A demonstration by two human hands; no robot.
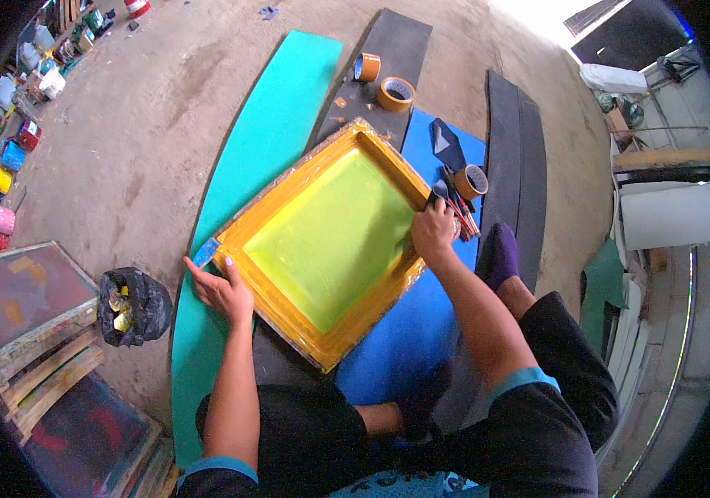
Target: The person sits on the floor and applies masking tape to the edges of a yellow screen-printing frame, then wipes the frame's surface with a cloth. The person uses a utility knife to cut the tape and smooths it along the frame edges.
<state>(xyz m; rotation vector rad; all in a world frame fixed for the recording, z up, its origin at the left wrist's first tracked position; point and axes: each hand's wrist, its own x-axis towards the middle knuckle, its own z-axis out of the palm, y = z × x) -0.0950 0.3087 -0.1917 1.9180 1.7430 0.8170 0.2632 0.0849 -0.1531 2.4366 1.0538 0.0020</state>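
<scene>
A screen-printing frame (pixel 288 325) with brown-taped sides and a yellow-green mesh lies slanted in front of me. My left hand (pixel 226 290) rests against its left corner, next to a small blue patch, with thumb and fingers stretched apart. At the frame's right corner, my right hand (pixel 435 232) has its fingers curled closed; what is inside them is hidden. Just beyond the right hand, several pens and slim tools (pixel 463 214) lie in a bunch beside a roll of brown tape (pixel 471 181). A dark flat piece (pixel 448 143) lies farther up.
Beneath the frame are long teal (pixel 239 166), blue (pixel 396 349) and black (pixel 392 50) boards. Two more tape rolls (pixel 396 94) sit at the far end. Left are a black rubbish bag (pixel 132 307) and stacked frames (pixel 31 290). Paint containers (pixel 14 156) line the far left.
</scene>
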